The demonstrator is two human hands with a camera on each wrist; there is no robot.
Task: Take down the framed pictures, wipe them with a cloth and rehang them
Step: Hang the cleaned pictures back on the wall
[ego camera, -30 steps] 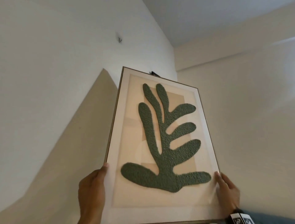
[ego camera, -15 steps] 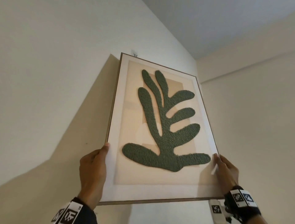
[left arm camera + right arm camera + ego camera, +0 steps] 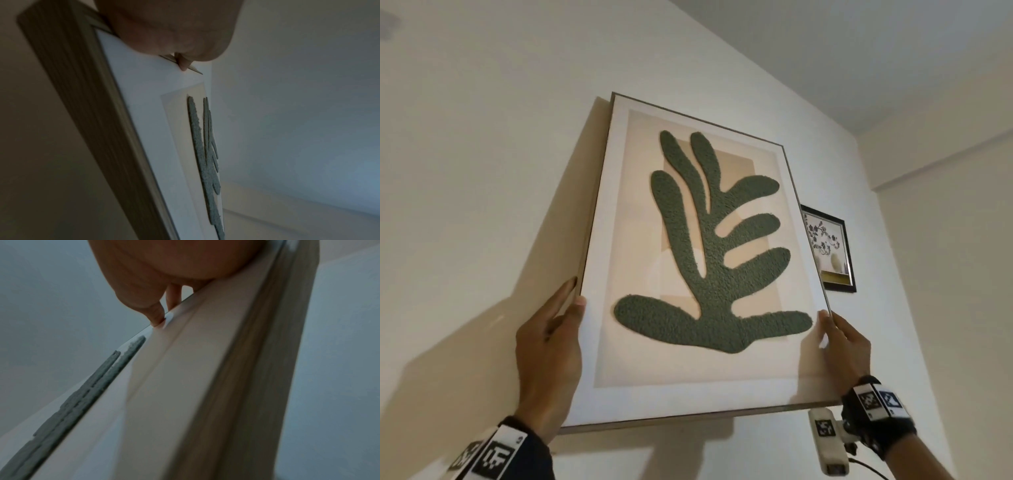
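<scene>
Both grips, left hand (image 3: 548, 346) & right hand (image 3: 842, 346), clasp leaf picture (image 3: 698, 260) vs white wall (image 3: 465, 171)

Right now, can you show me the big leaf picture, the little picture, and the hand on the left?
big leaf picture (image 3: 709, 246), head view, green leaf shape.
little picture (image 3: 827, 250), head view, its glass.
left hand (image 3: 548, 349), head view, back of hand.

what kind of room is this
Probably a room in a home: plain cream painted walls, a large wood-framed picture of a green leaf shape held up to one, and a small black-framed floral picture hanging beside it.
</scene>
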